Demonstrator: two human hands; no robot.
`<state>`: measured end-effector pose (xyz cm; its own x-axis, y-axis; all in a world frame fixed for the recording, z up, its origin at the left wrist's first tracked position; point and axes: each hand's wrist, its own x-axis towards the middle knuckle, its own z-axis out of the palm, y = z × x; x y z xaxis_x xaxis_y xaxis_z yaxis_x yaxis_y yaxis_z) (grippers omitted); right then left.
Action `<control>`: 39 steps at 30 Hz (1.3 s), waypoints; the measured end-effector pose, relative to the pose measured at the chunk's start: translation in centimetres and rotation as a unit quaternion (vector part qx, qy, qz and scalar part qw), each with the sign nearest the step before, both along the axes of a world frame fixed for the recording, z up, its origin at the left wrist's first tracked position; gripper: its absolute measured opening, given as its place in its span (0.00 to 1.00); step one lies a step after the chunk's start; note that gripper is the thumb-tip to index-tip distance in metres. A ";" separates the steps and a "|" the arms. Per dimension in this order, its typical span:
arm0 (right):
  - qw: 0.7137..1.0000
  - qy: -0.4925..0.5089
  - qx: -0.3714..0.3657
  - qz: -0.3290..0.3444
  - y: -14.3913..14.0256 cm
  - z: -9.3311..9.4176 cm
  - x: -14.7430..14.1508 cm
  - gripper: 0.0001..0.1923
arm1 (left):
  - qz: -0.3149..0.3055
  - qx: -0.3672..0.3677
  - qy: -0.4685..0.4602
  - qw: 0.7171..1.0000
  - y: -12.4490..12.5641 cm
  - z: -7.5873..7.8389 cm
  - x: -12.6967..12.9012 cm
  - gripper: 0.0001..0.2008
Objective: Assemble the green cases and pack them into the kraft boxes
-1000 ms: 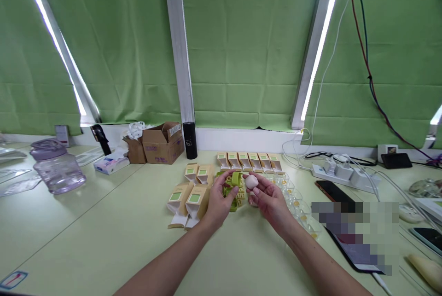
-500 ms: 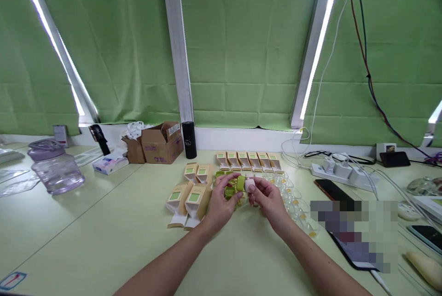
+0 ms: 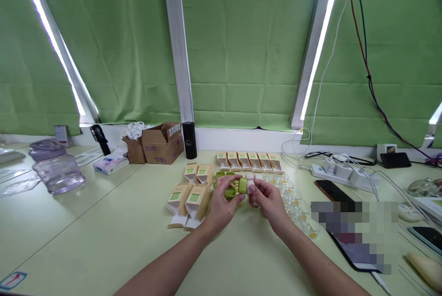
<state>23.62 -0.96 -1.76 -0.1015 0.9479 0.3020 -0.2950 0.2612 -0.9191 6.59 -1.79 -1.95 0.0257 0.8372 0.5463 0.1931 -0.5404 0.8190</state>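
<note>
My left hand (image 3: 221, 204) pinches a small green cap (image 3: 242, 185) | my right hand (image 3: 267, 200) pinches a little white ball (image 3: 250, 186) pressed against the cap, above the pale green table (image 3: 103, 222) | behind: tan boxes (image 3: 188, 198) with green labels, writing too small to read
</note>
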 end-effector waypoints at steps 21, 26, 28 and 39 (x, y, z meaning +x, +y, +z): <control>0.999 -0.032 0.011 -0.040 -0.3 -0.5 -0.6 0.28 | 0.021 -0.018 -0.017 0.999 -0.4 -0.2 0.5 0.20; 0.997 -0.042 0.054 -0.020 -0.7 -0.4 0.0 0.29 | -0.034 -0.068 -0.082 0.994 0.3 -0.5 0.5 0.26; 0.994 -0.071 0.078 -0.025 -1.0 -0.2 0.1 0.27 | -0.066 -0.090 -0.129 0.985 0.6 -0.5 0.5 0.30; 0.917 -0.240 0.282 -0.148 -1.2 -0.8 0.2 0.21 | -0.112 -0.103 -0.129 0.980 0.1 0.2 0.8 0.27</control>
